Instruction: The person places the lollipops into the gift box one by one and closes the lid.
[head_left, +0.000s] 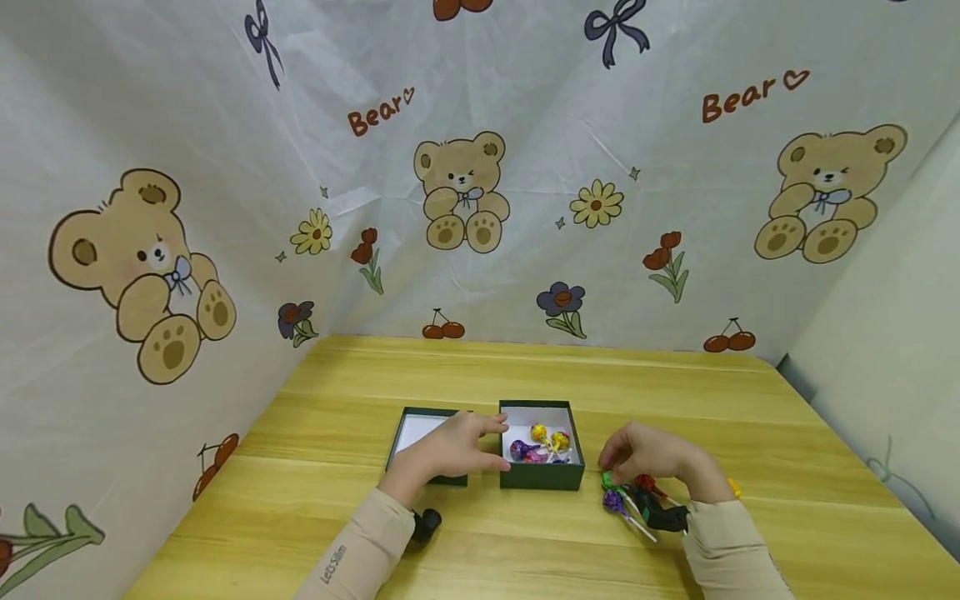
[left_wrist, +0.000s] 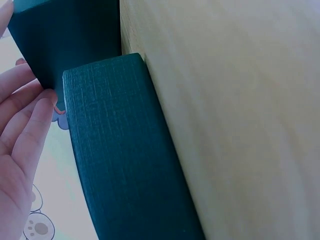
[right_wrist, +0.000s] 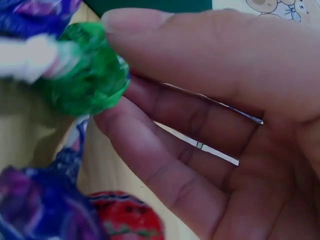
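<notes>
Green lollipop [right_wrist: 90, 70] at the right fingertips, box to its left

The relation that matters is sideways: the right hand [head_left: 652, 454] is at the lollipop, and the green box [head_left: 542, 477] lies just left of it and slightly farther from the person. The right hand is the nearer one by far; the left hand [head_left: 461, 446] is on the opposite side of the box, its fingers and thumb spread apart, touching the box's left wall and pinching nothing.

The right grip appears clamped on the lollipop's round head, thumb to one side and fingertips to the other. The lollipop is on the near right part of the worktop [head_left: 465, 375], outside the box. Its long axis is the stick, which points away from the fingertips, towards the left edge of the right wrist view.

The head is a ball in crinkled, shiny, bright green wrapping, gathered where the pale stick begins; the stick itself is blurred. A purple lollipop [head_left: 613, 501] and a red lollipop [head_left: 645, 482] lie close beside it.
</notes>
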